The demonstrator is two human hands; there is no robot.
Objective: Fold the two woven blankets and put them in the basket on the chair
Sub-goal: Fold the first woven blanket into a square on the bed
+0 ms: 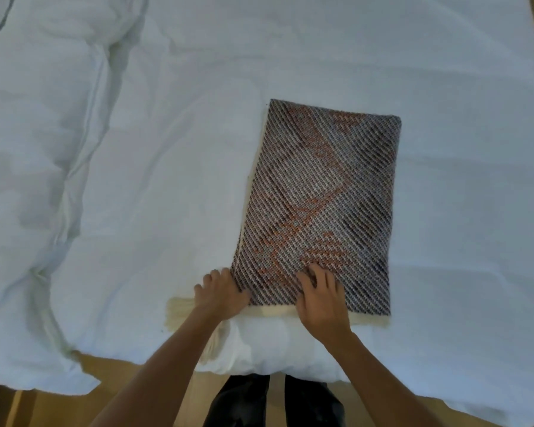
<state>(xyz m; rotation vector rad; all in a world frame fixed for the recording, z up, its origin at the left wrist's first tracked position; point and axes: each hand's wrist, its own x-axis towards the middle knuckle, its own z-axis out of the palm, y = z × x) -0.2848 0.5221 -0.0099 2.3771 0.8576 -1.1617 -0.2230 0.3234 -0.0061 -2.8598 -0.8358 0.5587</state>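
Head view: rumpled white duvet (167,149) covers the bed; near its front edge lies the folded woven blanket (321,186), long axis running away from the person, far end leaning slightly right; wooden floor (59,414) shows below; right hand (321,300) presses flat on the blanket's near end; left hand (221,292) covers its near left corner, grip unclear; cream fringe (179,311) sticks out beside it

no readable text, no labels, no brand marks, no numbers, no signs anywhere
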